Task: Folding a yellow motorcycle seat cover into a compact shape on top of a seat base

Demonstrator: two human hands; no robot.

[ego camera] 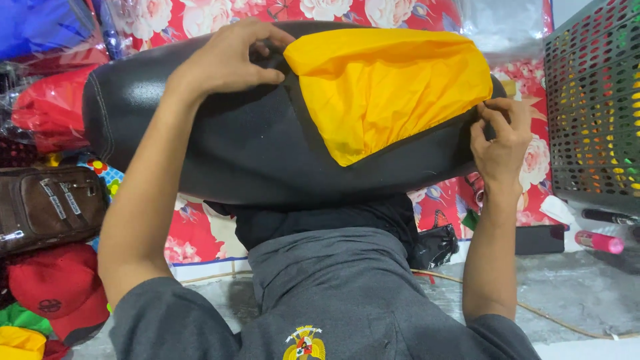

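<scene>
A long black padded seat (220, 140) lies across my lap. A yellow fabric cover (387, 87) is stretched over its right half. My left hand (230, 57) rests on the top of the seat, its fingers gripping the cover's upper left edge. At the seat's right end, the fingertips of my right hand (500, 143) pinch the cover's edge. Below the seat I see my grey shirt (333, 300) with a small emblem.
A red floral cloth (193, 237) covers the floor behind. On the left lie a brown bag (47, 207), red caps (60, 287) and plastic-wrapped red and blue items. A grey perforated basket (593, 100) stands at right, above a pink tube (599, 241), a black pen and a black pouch (435, 245).
</scene>
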